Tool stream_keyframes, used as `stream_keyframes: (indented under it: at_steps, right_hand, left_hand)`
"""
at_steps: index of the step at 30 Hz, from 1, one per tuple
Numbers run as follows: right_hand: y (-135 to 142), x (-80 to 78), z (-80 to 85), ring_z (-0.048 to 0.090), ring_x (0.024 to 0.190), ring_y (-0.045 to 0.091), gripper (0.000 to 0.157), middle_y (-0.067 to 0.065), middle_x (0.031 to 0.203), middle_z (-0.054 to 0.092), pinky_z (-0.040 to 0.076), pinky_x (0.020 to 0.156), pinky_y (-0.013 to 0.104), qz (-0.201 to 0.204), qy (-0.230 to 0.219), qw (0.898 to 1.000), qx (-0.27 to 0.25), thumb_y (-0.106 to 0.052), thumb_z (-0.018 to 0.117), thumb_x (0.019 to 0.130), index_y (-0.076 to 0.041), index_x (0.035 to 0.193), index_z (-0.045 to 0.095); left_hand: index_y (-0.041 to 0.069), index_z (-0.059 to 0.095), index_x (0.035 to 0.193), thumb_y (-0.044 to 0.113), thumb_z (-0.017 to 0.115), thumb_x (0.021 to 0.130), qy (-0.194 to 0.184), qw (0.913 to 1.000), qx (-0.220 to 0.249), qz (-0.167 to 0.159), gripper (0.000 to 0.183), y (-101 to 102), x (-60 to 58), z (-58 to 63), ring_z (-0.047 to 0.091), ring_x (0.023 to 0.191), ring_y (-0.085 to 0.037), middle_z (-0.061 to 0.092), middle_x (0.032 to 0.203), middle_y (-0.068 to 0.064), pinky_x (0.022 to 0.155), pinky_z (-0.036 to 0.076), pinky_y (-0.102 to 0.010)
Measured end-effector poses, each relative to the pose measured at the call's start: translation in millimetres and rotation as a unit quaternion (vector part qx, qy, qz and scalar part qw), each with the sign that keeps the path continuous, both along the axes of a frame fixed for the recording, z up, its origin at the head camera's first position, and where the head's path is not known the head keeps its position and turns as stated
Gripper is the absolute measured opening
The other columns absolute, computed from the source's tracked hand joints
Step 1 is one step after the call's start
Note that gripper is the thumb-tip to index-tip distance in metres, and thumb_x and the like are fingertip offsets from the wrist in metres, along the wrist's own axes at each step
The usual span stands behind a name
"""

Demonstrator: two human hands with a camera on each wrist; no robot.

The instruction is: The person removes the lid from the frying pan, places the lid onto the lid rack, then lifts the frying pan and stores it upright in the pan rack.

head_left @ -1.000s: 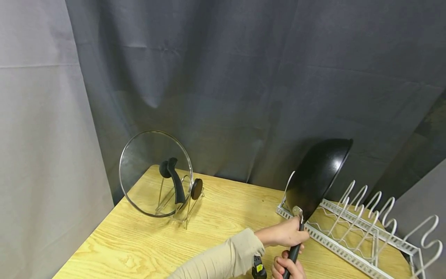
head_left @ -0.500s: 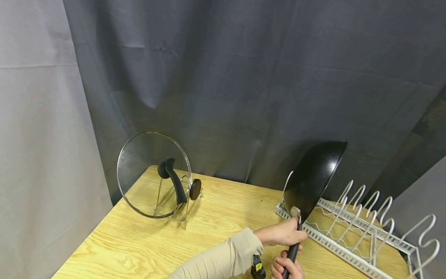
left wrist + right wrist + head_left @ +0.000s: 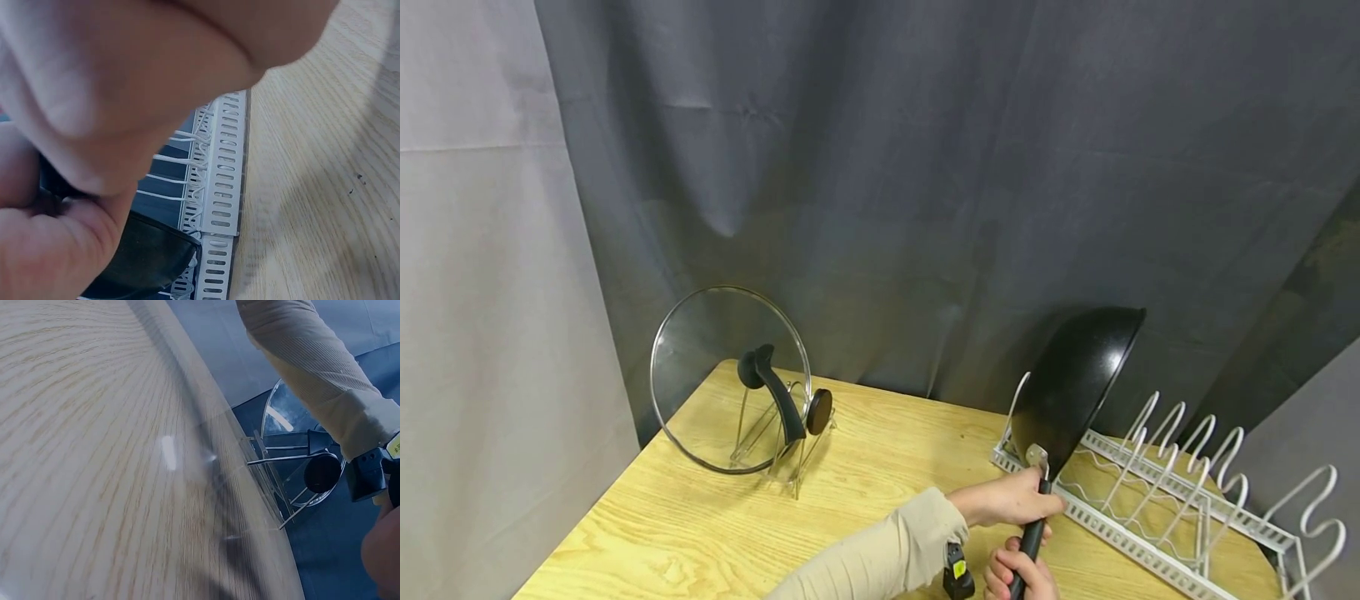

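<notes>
A black wok (image 3: 1075, 383) stands on its side at the left end of the white wire rack (image 3: 1150, 542), its rounded underside facing left. My left hand (image 3: 1009, 498) grips the black handle (image 3: 1032, 540) close to the metal bracket. Lower on the same handle my right hand (image 3: 1021, 575) has its fingers curled round it. In the left wrist view the left hand (image 3: 112, 106) covers much of the frame, with part of the wok (image 3: 147, 259) showing beside the rack's slotted rail (image 3: 224, 169). Only a sliver of the right hand (image 3: 384, 556) appears in the right wrist view.
At the left, a glass lid (image 3: 700, 392) with a black handle stands upright in a small wire stand (image 3: 801, 467). Upright white wire dividers (image 3: 1206, 458) rise from the rack right of the wok. A dark curtain (image 3: 880, 208) hangs behind the wooden table (image 3: 700, 533).
Over the last second the wok's upper rim has shifted slightly left and down. Both hands have kept their hold on the handle, and the view has shifted a little.
</notes>
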State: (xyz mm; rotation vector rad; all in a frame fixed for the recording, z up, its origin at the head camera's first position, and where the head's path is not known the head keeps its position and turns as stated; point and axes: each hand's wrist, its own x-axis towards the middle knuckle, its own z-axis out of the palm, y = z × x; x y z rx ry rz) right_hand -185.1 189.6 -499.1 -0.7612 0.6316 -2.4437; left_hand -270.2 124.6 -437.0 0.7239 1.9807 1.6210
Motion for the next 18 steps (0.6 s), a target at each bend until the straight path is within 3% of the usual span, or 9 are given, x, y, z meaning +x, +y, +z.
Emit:
stream_keyframes:
  at_steps: [6, 13, 18]
  right_hand:
    - [5, -1.1, 3.6, 0.034, 0.060, 0.009, 0.022, -0.002, 0.069, 0.027, 0.023, 0.057, 0.024, -0.013, -0.008, 0.999, 0.040, -0.005, 0.035, 0.100, -0.017, 0.091, 0.052]
    - [11, -7.0, 3.0, 0.036, 0.061, 0.010, 0.025, 0.000, 0.070, 0.026, 0.038, 0.062, 0.022, -0.023, 0.012, 0.997, 0.071, -0.006, 0.031, 0.101, -0.019, 0.090, 0.051]
    - [12, -9.7, 4.8, 0.039, 0.061, 0.009, 0.029, -0.001, 0.069, 0.028, 0.038, 0.062, 0.021, -0.034, 0.018, 0.995, 0.090, -0.006, 0.028, 0.101, -0.019, 0.088, 0.050]
  left_hand:
    - [0.012, 0.042, 0.059, 0.009, 0.055, 0.090, -0.013, 0.9997, 0.011, -0.018, 0.034, 2, -5.6, -0.5, 0.051, 0.042, -0.009, 0.050, 0.050, -0.003, 0.042, 0.042, -0.017]
    - [0.013, 0.043, 0.063, 0.008, 0.057, 0.089, -0.012, 0.9998, 0.013, -0.006, 0.029, 6, -7.0, -2.8, 0.049, 0.041, -0.009, 0.049, 0.049, -0.002, 0.041, 0.041, -0.017]
    - [0.013, 0.044, 0.071, 0.009, 0.058, 0.088, -0.006, 0.9998, 0.011, 0.014, 0.023, 9, -9.7, -4.2, 0.049, 0.042, -0.008, 0.049, 0.050, -0.002, 0.042, 0.041, -0.017]
